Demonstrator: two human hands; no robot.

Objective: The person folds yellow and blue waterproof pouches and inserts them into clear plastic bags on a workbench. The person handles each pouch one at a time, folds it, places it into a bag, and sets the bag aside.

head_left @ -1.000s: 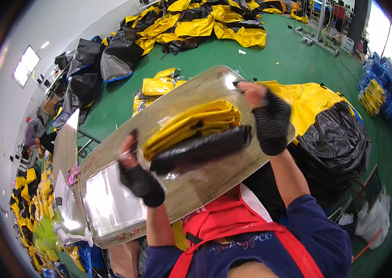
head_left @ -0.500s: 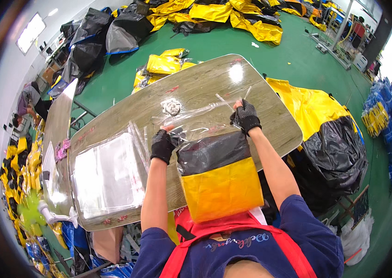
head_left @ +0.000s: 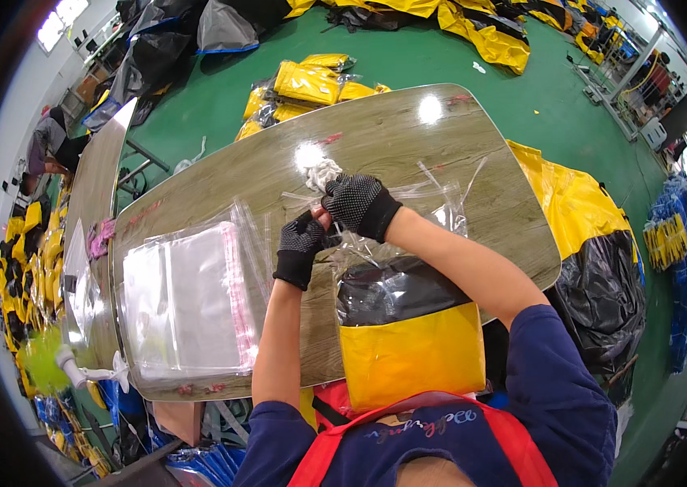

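Gloved hands point(head_left: 335, 223) pinching bagged garment point(head_left: 408, 325) mouth, overhanging table point(head_left: 441, 154) near edge

Green floor point(head_left: 408, 61) under a glossy wooden table point(head_left: 408, 146), windows point(head_left: 59, 20) bright.

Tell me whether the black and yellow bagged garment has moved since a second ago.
Yes. The black and yellow bagged garment came down from above the wooden table and now lies at its near edge, toward the person.
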